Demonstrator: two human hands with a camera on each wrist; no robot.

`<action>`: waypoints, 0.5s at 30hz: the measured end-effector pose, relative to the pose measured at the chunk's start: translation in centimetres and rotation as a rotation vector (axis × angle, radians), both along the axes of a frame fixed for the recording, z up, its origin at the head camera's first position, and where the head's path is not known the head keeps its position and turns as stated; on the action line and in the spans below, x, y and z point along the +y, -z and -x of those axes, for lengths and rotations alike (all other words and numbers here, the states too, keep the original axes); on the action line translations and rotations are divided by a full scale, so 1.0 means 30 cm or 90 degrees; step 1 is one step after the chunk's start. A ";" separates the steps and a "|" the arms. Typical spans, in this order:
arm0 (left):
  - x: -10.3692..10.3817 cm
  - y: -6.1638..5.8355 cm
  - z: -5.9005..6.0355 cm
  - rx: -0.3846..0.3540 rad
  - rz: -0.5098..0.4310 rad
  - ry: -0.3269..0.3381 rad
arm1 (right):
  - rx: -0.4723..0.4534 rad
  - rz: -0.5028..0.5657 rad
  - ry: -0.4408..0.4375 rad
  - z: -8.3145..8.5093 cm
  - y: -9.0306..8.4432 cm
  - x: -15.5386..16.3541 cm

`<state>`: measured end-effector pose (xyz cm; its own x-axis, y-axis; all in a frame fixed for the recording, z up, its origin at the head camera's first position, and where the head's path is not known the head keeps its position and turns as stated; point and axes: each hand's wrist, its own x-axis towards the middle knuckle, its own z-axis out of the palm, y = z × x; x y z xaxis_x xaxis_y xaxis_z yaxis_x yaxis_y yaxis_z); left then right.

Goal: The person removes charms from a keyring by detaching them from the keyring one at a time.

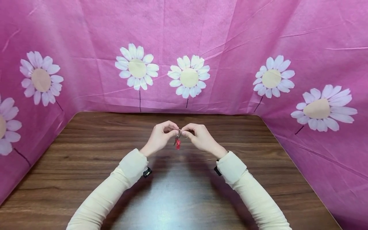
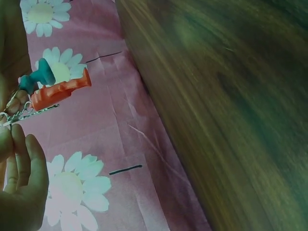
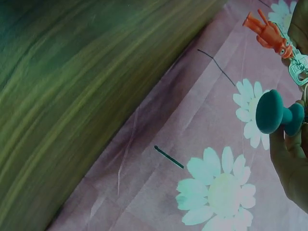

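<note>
Between both hands [image 1: 179, 135], perhaps a keyring [image 1: 178, 140]

No legible text, label, brand, number or sign appears in any view. The pink cloth backdrop [image 1: 230, 38] carries only printed white daisies, and the small red plastic charm [image 1: 178, 143] on its metal ring shows no readable marking.

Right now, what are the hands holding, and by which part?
Both the left hand and the right hand pinch a keychain at its metal ring end; its red charm hangs free below.
</note>
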<state>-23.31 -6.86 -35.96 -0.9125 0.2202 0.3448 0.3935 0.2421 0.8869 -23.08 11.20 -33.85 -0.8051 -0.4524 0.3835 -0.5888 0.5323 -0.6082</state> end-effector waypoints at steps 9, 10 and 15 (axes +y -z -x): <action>0.021 0.001 0.001 -0.017 0.007 0.013 | 0.007 -0.030 0.017 -0.005 -0.013 0.011; 0.023 0.001 -0.002 -0.014 0.012 0.013 | -0.004 -0.027 0.022 -0.006 -0.013 0.011; 0.035 0.009 -0.019 0.006 0.012 0.025 | -0.075 0.008 0.052 -0.012 -0.012 0.011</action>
<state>-22.75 -5.82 -36.23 -0.8998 0.2627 0.3484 0.4113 0.2434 0.8784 -22.73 11.55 -33.50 -0.8792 -0.3787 0.2892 -0.4675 0.5678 -0.6775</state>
